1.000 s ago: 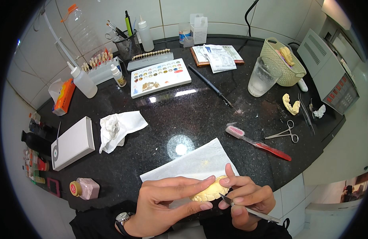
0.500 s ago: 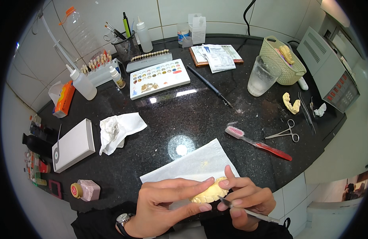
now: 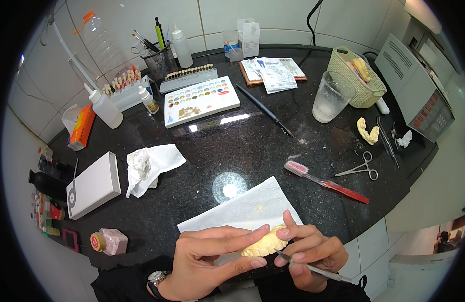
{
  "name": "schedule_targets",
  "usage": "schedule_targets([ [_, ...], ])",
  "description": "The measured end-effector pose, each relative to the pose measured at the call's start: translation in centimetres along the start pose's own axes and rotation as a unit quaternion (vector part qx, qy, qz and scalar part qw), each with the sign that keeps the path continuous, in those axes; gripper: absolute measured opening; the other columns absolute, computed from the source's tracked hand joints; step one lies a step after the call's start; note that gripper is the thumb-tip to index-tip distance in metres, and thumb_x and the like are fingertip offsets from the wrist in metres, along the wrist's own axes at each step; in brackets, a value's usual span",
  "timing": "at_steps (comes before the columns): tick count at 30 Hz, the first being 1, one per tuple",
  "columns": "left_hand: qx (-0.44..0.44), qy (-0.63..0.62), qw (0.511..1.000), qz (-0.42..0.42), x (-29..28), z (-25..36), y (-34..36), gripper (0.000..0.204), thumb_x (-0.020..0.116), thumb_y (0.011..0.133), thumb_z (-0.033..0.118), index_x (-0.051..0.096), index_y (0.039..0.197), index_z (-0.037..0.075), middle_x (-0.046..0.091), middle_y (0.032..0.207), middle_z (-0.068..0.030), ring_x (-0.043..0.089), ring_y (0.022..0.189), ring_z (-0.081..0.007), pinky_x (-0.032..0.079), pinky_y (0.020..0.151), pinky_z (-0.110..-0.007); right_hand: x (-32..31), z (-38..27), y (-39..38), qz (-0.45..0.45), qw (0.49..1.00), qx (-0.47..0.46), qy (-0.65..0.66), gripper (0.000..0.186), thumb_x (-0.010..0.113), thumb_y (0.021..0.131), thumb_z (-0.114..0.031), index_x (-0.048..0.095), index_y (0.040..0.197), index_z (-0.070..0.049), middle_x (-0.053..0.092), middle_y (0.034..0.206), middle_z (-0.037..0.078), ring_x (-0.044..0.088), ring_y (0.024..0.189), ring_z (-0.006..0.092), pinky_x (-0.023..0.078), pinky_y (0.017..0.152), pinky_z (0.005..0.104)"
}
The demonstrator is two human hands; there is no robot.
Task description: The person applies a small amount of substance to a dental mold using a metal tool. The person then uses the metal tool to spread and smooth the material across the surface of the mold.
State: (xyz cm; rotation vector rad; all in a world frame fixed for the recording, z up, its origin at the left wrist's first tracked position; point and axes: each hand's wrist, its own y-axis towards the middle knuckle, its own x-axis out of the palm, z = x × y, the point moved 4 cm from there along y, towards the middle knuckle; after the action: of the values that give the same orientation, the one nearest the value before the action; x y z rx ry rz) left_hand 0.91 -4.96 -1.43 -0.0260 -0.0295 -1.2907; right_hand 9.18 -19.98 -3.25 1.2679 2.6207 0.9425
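Observation:
My left hand grips a pale yellow plaster dental cast with fingers over its top and thumb along the toothed edge. My right hand is closed round a slim metal knife, its blade tip at the near edge of the cast, with a finger resting on the cast. Both hands are over a folded white paper towel at the front of the black countertop. A red-handled brush and scissor-shaped forceps lie to the right.
Around lie crumpled tissue, a white box, pink jar, colour palette, long brush, plastic cup, basket, another cast, tweezers, squeeze bottle and a grey machine at right.
Both hands and the cast keep nearly the same position and grip, with only slight shifts of the fingers. The scene sits marginally lower in the frame.

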Motion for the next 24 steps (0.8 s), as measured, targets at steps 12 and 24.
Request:
schedule_targets([
  [12,-0.029,-0.007,0.999,0.014,-0.16,-0.34,-0.11,0.042,0.075,0.070,-0.005,0.062,0.110,-0.005,0.064,0.101,-0.0208,0.064,0.089,-0.0194,0.053,0.076,-0.027,0.09,0.08,0.06,-0.010,1.000,-0.013,0.002,0.015,0.060,0.085,-0.008,0.048,0.090,-0.002,0.066,0.073,0.016,0.059,0.104,0.0315,0.029,0.105,0.0552],
  [24,-0.015,-0.008,1.000,0.002,-0.07,-0.31,0.02,0.041,0.074,0.071,-0.006,0.062,0.110,-0.004,0.063,0.105,-0.0212,0.063,0.094,-0.0214,0.053,0.081,-0.029,0.23,0.11,0.09,-0.020,1.000,-0.008,-0.008,0.014,0.060,0.083,-0.006,0.048,0.089,-0.002,0.065,0.073,0.016,0.058,0.104,0.0307,0.026,0.106,0.0579],
])
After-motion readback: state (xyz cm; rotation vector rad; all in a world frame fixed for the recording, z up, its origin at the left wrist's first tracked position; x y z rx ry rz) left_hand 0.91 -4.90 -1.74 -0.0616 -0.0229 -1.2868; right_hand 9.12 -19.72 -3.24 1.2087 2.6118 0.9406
